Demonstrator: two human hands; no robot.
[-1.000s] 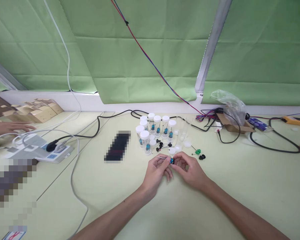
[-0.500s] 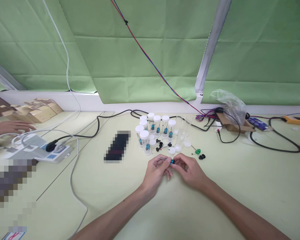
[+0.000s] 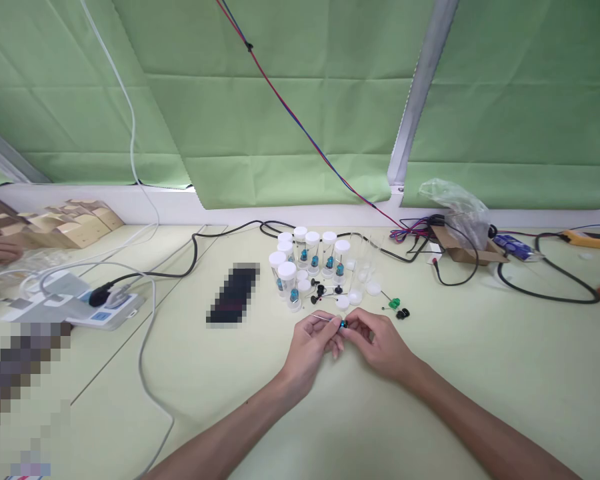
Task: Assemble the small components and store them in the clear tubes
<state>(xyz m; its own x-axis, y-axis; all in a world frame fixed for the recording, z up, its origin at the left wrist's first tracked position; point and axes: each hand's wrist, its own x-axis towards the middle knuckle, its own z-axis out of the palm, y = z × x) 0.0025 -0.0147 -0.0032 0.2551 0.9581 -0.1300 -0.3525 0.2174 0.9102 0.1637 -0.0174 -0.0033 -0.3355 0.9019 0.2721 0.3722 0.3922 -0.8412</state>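
Blue part [image 3: 343,324] w/ thin rod [image 3: 320,317] is being held btwn L hand [image 3: 311,340] & R hand [image 3: 380,339], both pinching it; capped tubes [image 3: 313,252] are standing nr.

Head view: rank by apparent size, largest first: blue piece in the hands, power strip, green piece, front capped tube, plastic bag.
1. Power strip
2. Plastic bag
3. Front capped tube
Unsure: green piece, blue piece; the latter is partly covered.

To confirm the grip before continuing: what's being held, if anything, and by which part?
The blue-and-black piece: the left hand pinches its blue part, the right hand its black end.
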